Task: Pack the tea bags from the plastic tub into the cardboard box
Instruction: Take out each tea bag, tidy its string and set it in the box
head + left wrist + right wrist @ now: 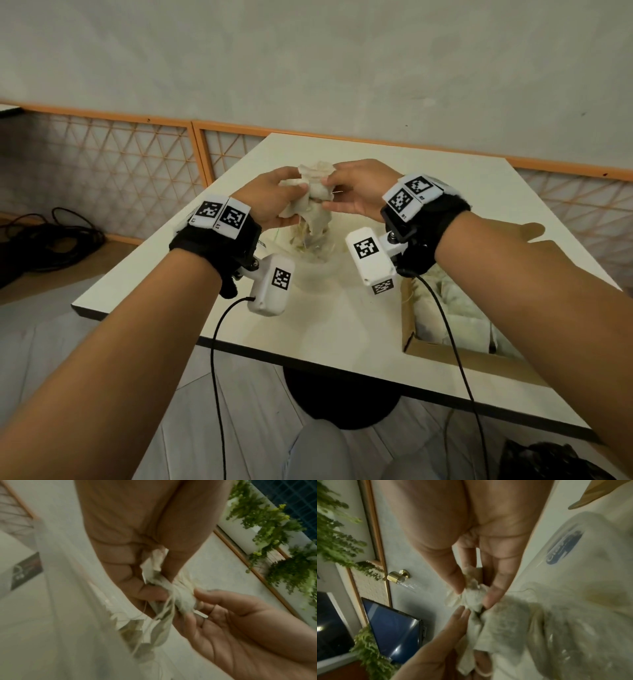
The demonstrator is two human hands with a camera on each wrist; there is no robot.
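Both hands' (274, 197) (356, 192) grip clasps crumpled, papery tea bags (313, 192) over the clear tub (313, 270).

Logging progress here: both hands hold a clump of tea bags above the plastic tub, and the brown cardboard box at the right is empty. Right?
Not quite. The head view shows the brown cardboard box already holds pale tea bags. Both hands do hold the clump above the clear plastic tub.

The head view looks forward and down over the counter (342, 325) from above. Each wrist view looks close along its palm; all share the tea bags (317, 192).
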